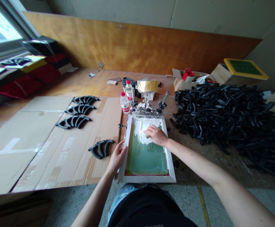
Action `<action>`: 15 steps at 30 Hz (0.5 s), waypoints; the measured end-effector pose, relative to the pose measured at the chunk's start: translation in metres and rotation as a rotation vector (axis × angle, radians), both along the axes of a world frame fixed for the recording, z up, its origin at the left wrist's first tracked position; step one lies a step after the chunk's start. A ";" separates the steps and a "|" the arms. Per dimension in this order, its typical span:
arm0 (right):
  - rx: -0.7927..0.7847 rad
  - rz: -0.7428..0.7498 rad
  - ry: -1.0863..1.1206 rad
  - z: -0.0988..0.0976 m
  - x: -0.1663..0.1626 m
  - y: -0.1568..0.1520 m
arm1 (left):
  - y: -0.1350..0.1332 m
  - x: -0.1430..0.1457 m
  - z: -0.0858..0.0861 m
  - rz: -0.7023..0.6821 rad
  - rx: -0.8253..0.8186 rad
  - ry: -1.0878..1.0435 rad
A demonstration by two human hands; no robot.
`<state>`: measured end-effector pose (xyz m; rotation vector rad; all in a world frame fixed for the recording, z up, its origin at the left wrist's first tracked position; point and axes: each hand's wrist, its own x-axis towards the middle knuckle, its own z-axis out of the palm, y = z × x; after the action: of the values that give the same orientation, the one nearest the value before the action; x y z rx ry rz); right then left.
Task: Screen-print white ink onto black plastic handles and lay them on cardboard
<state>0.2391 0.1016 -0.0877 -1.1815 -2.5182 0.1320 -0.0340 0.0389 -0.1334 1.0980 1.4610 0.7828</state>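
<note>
Brown cardboard (44, 164) covers the left of the table, and on it the black curved pieces stand sorted: three rows (74, 122) set one behind another, then, nearer the person, a shorter group (99, 149) with fewer pieces than the rows, which I would judge only partly filled. Just beside that group, the left hand (118, 154) rests against the left side of the frame (149, 179), steadying it, it seems; whether its fingers really grip the edge I cannot tell. Two bottles with red caps (126, 104) stand beyond the frame's far left corner. The frame itself lies in the middle, at the table's near edge, its far end at a metal clamp (146, 111). White paste (139, 132) is smeared thickly over the far part of its green mesh (146, 160), while the near part looks mostly bare, so the spreading appears partway through. The right hand (156, 135) reaches over from the right with its fingers closed on a small pale scraper (148, 133), at the paste. Farther right, a big heap (222, 113) of similar black pieces lies jumbled; it far outnumbers the pieces laid out, so most of the lot seems left to do.
</note>
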 end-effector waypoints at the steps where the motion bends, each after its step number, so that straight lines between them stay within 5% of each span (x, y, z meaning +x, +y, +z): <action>1: 0.013 0.026 0.002 -0.004 0.000 -0.004 | 0.000 0.000 0.001 -0.003 -0.008 -0.004; 6: -0.070 0.034 0.064 0.008 0.000 0.007 | 0.000 0.000 0.016 0.010 -0.036 -0.011; 11: -0.049 -0.347 0.068 0.045 0.008 0.063 | 0.004 -0.005 0.060 0.015 0.039 -0.065; 15: 0.035 -0.669 0.177 0.056 0.057 0.072 | 0.019 -0.003 0.098 0.006 0.044 -0.200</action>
<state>0.2966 0.1740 -0.0312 -1.8290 -1.8504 0.0178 -0.0369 0.0576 -0.0351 1.0182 1.2845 0.9059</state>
